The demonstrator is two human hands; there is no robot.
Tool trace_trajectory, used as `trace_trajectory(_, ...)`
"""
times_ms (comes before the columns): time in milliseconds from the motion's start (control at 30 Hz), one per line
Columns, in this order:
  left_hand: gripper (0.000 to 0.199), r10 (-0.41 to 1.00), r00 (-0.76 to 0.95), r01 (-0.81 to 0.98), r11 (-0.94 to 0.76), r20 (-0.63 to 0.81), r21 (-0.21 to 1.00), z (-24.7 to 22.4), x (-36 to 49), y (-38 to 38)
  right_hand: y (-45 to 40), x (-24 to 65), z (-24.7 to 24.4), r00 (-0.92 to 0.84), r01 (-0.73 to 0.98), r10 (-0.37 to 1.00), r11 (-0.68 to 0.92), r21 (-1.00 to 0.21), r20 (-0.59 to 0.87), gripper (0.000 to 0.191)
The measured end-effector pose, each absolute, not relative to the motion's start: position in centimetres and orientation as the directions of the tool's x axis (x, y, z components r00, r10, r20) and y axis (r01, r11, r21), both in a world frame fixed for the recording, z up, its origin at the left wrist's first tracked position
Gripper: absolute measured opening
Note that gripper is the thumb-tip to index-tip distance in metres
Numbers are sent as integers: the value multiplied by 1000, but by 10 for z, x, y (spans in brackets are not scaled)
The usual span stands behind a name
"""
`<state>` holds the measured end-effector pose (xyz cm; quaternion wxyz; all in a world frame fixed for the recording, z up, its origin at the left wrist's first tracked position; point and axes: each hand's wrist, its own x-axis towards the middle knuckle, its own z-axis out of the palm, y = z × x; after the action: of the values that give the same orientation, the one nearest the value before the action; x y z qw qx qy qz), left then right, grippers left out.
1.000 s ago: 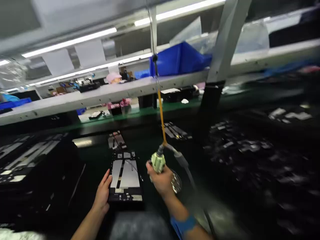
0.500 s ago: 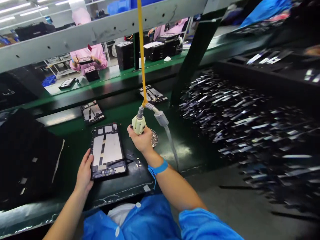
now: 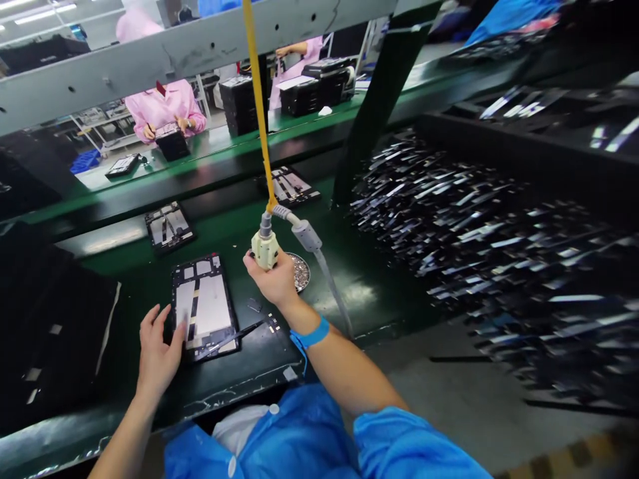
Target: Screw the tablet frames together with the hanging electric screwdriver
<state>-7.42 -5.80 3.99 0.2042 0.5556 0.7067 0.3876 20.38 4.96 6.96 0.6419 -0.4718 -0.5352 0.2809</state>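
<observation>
An opened tablet lies on the green bench, with its pale battery and lower circuit board showing. My left hand is at its lower left side, fingers apart, the thumb over the edge; whether it touches is unclear. My right hand is wrapped round a pale electric screwdriver, upright on a yellow cord with a grey cable. Its tip is hidden below the hand. Behind that hand sits a round dish of small screws. A dark strip runs slantwise across the tablet's lower right.
Two more opened tablets lie farther back. A black stack or box stands at the left; many dark parts with shiny strips fill the right. A metal rail crosses above. Beyond it, a person in pink works at another bench.
My left hand has let go of the tablet's edge and spread its fingers. My right hand still holds the screwdriver. The dark strip now slants over the tablet's lower part. The view has shifted slightly.
</observation>
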Motion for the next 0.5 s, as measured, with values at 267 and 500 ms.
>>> trace_trajectory(267,40,700,712,616,-581,-59,533,65,42,-30,49,206,76,263,166,862,402,-900,433,24)
trace_trajectory(500,46,511,831,556,-761,-219,335,55,83,-4,47,208,81,267,221,881,338,-915,391,21)
